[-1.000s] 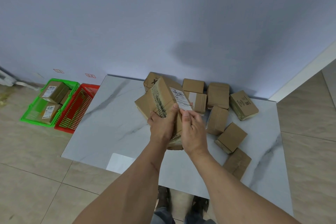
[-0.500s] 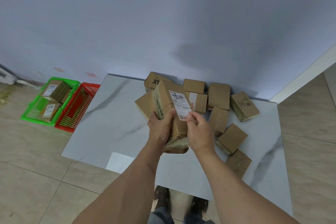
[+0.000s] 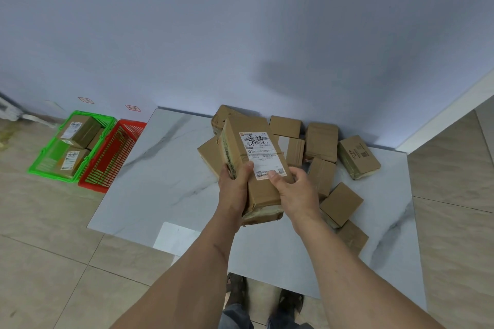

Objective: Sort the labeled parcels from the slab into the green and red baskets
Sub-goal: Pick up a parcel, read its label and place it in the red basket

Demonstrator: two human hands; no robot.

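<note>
Now: a labelled box held up over the slab

Seen from the head camera, both hands hold one long cardboard box (image 3: pixel 251 160) above the white marble slab (image 3: pixel 165 168). The left hand (image 3: pixel 234 189) grips its left edge, thumb curled onto the top face and fingers wrapped underneath. The right hand (image 3: pixel 296 192) grips the right edge, thumb pressing the lower corner of the white shipping label (image 3: pixel 263 155). The box's long axis runs away from the person, near end by the wrists, far end towards the wall (image 3: pixel 240 35) and tilted slightly left. The labelled face is turned up to the camera, and black handwriting crosses the label's top.

Behind and to the right, a heap of plain brown boxes (image 3: pixel 320 141) lies on the slab against the wall, several touching or overlapping. One at the right end (image 3: pixel 358 156) shows printed text and a square code.

On the tiled floor (image 3: pixel 40 248) left of the slab stand two baskets, touching side by side. The green basket (image 3: pixel 48 165) holds labelled boxes (image 3: pixel 77 131); the red basket (image 3: pixel 112 160) sits between it and the slab.
</note>
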